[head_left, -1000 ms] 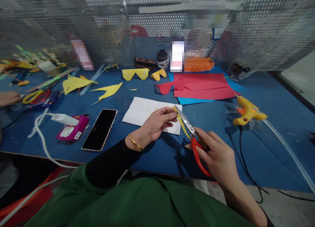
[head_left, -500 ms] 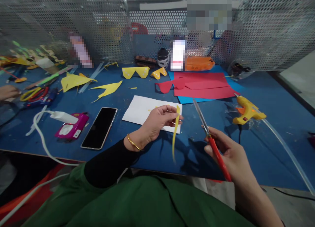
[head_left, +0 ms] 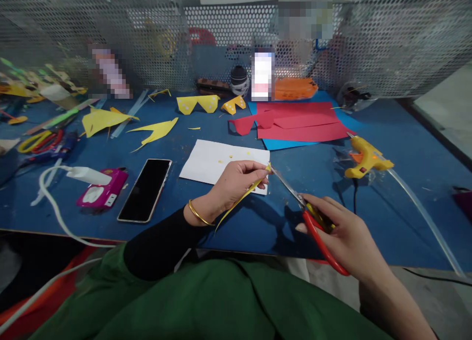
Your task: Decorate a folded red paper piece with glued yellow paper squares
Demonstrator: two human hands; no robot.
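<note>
My left hand (head_left: 238,182) pinches a thin yellow paper strip (head_left: 236,204) between thumb and fingers, its long end hanging down to the left. In my right hand (head_left: 341,232) is a pair of scissors (head_left: 316,232) with red and yellow handles. The blade tips meet the short end of the strip by my left fingertips; whether they cut into it is too small to tell. Beneath my left hand lies a white sheet of paper (head_left: 206,158) with several tiny yellow bits on it.
A black phone (head_left: 145,190) and a magenta socket box (head_left: 101,186) lie to the left. Yellow paper glasses (head_left: 198,104), red paper glasses (head_left: 243,125) and red sheets (head_left: 302,128) are further back. A yellow glue gun (head_left: 368,155) with a long glue stick rests at right.
The scissors have moved left, and their tips are now at the strip's end. The strip has swung from hanging straight down to slanting down-left below my left hand.
</note>
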